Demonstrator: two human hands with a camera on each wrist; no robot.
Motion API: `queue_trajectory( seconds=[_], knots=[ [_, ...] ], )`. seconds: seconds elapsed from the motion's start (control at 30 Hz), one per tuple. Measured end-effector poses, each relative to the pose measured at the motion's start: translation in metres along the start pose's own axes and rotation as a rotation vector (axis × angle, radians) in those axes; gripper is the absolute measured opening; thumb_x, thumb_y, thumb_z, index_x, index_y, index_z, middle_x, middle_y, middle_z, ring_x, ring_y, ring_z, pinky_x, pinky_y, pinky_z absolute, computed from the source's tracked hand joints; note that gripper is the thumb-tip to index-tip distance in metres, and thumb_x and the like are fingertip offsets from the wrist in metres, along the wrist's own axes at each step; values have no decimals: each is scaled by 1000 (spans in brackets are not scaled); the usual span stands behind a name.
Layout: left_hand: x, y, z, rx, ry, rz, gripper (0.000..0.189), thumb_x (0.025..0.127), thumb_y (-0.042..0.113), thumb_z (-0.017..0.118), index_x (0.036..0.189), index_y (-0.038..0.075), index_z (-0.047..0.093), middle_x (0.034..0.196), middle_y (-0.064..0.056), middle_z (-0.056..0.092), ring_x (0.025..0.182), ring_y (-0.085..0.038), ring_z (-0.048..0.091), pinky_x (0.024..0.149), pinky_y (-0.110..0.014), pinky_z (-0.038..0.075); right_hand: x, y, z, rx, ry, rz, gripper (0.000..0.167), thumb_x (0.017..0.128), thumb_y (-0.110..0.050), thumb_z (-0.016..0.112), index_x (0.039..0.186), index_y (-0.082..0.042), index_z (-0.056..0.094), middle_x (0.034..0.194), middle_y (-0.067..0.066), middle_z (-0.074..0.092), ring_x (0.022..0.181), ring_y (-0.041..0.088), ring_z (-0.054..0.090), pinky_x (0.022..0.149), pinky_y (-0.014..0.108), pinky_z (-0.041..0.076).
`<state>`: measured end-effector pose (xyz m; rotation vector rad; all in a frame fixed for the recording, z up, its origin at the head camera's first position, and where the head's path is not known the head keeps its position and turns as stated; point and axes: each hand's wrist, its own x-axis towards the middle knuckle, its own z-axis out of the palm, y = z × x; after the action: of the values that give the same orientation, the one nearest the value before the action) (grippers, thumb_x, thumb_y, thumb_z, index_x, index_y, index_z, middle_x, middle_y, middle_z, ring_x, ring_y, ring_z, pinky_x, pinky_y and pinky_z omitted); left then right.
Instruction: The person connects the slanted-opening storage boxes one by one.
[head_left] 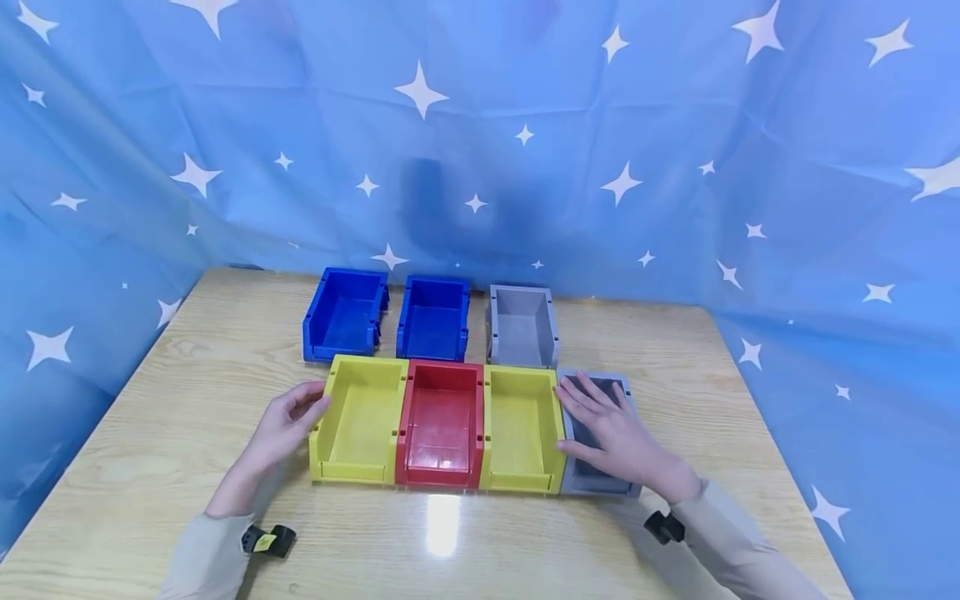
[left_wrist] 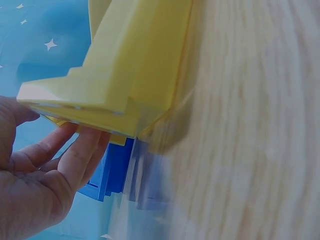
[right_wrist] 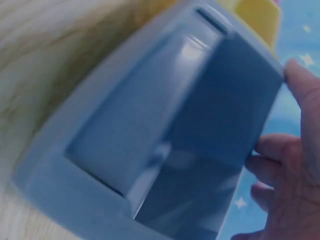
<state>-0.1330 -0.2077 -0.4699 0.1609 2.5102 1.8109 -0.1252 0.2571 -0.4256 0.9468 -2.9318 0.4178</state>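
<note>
The end yellow bin (head_left: 364, 425) lies just right of the left hand (head_left: 290, 419), fingers loose — the right hand (head_left: 617, 431) spreads over the front gray bin (head_left: 596, 480).

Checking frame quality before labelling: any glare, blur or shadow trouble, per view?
Head: fairly sharp, with a white glare patch on the table and a smaller reflection in the red bin. Left wrist: wood grain soft, faint shadow beside the left yellow bin. Right wrist: blurriest, front gray bin soft-edged, bright highlight inside it.
</note>
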Motion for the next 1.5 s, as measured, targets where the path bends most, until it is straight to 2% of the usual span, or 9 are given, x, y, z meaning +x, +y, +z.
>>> queue_trajectory(
  seconds=[0.23, 0.47, 0.67, 0.8, 0.87, 1.03, 1.1, 1.3, 1.5],
  knots=[
    [-2, -4, -3, 26, -2, -7, 36, 96, 9, 52, 123, -14, 49, 115, -30, 56, 95, -13, 59, 78, -15, 48, 3, 0, -3, 14, -57, 1, 74, 87, -47, 60, 144, -6, 36, 149, 11, 32, 139, 33, 18, 101, 71, 10],
    [-2, 1, -2, -15, 2, -16, 36, 96, 8, 53, 123, -15, 48, 116, -31, 55, 97, -16, 59, 80, -15, 48, 1, 2, -2, -35, -43, -4, 75, 86, -49, 61, 144, -7, 37, 150, 9, 31, 139, 32, 20, 103, 69, 9],
    [-1, 0, -3, 32, 4, -10, 38, 97, 12, 52, 124, -14, 49, 116, -30, 56, 97, -18, 59, 78, -15, 48, 4, 5, -6, -68, -38, -37, 75, 85, -50, 61, 143, -8, 39, 148, 9, 35, 137, 32, 25, 102, 70, 12],
    [-1, 1, -5, 59, 4, 7, 36, 97, 12, 52, 123, -14, 49, 114, -30, 56, 96, -17, 60, 77, -14, 48, 17, 12, -18, 24, -51, -121, 67, 86, -42, 65, 137, -3, 46, 142, 14, 43, 130, 38, 36, 100, 67, 23],
    [-1, 1, -4, 58, -4, 12, 37, 97, 12, 52, 122, -14, 49, 114, -30, 56, 95, -17, 60, 77, -14, 48, 24, 19, -28, 120, -68, -129, 60, 88, -34, 64, 134, 1, 49, 137, 17, 48, 116, 37, 51, 97, 59, 36],
    [-2, 3, -2, 49, -19, 6, 37, 97, 12, 52, 123, -15, 49, 114, -30, 55, 93, -12, 59, 77, -15, 48, 51, 42, -49, 310, -23, 16, 51, 90, -24, 63, 131, 4, 50, 131, 20, 53, 106, 35, 57, 93, 50, 43],
    [-2, 2, -3, 51, -13, 1, 37, 97, 12, 52, 123, -15, 49, 114, -30, 55, 93, -10, 59, 76, -15, 48, 66, 50, -53, 358, 15, 77, 49, 90, -22, 63, 130, 4, 51, 130, 21, 53, 116, 37, 51, 96, 54, 40],
    [-2, 1, -3, 45, -19, -12, 38, 97, 11, 52, 124, -15, 48, 116, -30, 55, 94, -11, 59, 77, -15, 48, 101, 64, -52, 522, 66, 222, 42, 91, -19, 63, 126, 3, 55, 125, 21, 56, 110, 34, 54, 90, 48, 46],
    [-1, 2, -1, 49, -23, -16, 38, 97, 10, 52, 124, -15, 47, 116, -30, 55, 94, -13, 59, 77, -16, 48, 124, 73, -41, 579, 87, 346, 39, 90, -13, 64, 124, 3, 55, 116, 22, 60, 105, 33, 55, 88, 45, 47]
  ],
)
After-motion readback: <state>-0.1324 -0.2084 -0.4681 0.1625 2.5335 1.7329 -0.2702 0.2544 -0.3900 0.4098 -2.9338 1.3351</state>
